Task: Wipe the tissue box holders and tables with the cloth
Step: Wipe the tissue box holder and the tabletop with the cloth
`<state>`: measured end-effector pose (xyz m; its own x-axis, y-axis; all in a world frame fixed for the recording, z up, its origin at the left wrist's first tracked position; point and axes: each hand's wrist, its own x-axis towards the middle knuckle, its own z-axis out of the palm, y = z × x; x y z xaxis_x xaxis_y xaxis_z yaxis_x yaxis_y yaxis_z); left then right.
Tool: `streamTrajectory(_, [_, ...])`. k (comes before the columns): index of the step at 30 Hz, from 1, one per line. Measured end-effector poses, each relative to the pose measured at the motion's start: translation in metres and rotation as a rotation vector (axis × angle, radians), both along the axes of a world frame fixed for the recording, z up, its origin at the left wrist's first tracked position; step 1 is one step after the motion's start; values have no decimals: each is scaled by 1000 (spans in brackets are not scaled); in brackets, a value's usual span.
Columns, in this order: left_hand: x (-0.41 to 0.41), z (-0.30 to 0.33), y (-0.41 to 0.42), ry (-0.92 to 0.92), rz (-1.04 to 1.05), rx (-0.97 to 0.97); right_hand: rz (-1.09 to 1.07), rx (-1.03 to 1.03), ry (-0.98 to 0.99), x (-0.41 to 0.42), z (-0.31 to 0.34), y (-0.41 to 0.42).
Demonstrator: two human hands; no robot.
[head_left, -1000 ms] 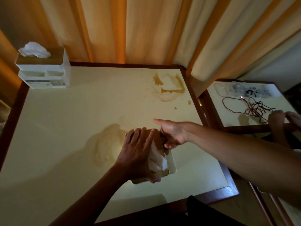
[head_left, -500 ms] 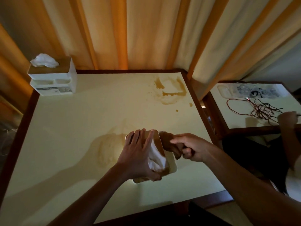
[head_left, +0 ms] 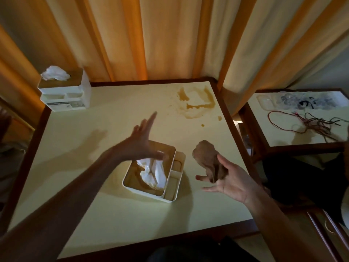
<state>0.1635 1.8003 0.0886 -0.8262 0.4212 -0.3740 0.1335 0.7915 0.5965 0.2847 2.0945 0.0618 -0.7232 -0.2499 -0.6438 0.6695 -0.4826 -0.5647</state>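
Note:
A white tissue box holder (head_left: 171, 193) with a wooden lid and white tissue sticking out stands on the cream table (head_left: 117, 214) near its middle. My left hand (head_left: 140, 142) hovers above the holder's far edge, fingers straight and spread, holding nothing. To the right of the holder, my right hand (head_left: 229, 183) is raised palm up and pinches a crumpled brown cloth (head_left: 206, 157) between thumb and fingers. A second white holder (head_left: 66, 95) with tissue on top stands at the table's far left corner.
A brown liquid stain (head_left: 196, 103) marks the table's far right part. Orange and cream curtains (head_left: 170, 35) hang behind. A smaller table (head_left: 279, 137) at the right carries tangled cables (head_left: 311, 122) and a plastic bag (head_left: 302, 100).
My left hand has lifted off the holder's top and opened. My right hand has pulled the cloth away from the holder's side and turned palm up. The view has shifted closer.

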Motion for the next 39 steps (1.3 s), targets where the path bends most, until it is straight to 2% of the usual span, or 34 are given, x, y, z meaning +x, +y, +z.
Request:
streamTrajectory(2, [-4,1,11,37,217,-4,48,153,-26,2,-8,3])
streamTrajectory(4, [3,-3,26,33,310,-161,134,350,23,4,-12,3])
streamTrajectory(6, [14,-10,40,15,305,-297,206,473,81,2,-7,-2])
streamTrajectory(9, [21,-25,52,40,257,-401,229,662,153,-6,0,-7])
streamTrajectory(10, [21,-29,53,52,239,-423,180,675,151,-9,-3,-8])
streamTrajectory(13, [20,-28,53,67,151,-437,-74,499,95,-17,-4,-13])
streamTrajectory(15, [18,-19,52,94,12,-402,-98,567,177,-21,-8,-13])
streamTrajectory(18, [11,-7,49,96,-181,-364,-15,970,502,-22,-22,-10])
streamTrajectory(20, [7,-1,45,116,-168,-399,11,1262,878,-23,-30,-8])
streamTrajectory(21, [5,1,42,133,-140,-436,14,1334,1085,-21,-32,-7])
streamTrajectory(24, [5,3,29,84,-59,-475,103,1344,1571,-10,-31,-13])
streamTrajectory(27, [12,-1,21,23,-56,-453,337,1333,1840,-11,-43,-27])
streamTrajectory(30, [15,-7,25,93,-86,-478,571,1374,1907,-22,-56,-37])
streamTrajectory(32, [15,-9,25,98,-81,-482,729,1434,1862,-25,-57,-39])
streamTrajectory(34, [14,-10,23,96,-72,-485,859,1402,1759,-27,-48,-42])
streamTrajectory(36, [14,-12,22,98,-67,-488,806,1309,1649,-33,-27,-50])
streamTrajectory(39, [12,-13,20,107,-73,-475,480,1231,1671,-44,8,-61])
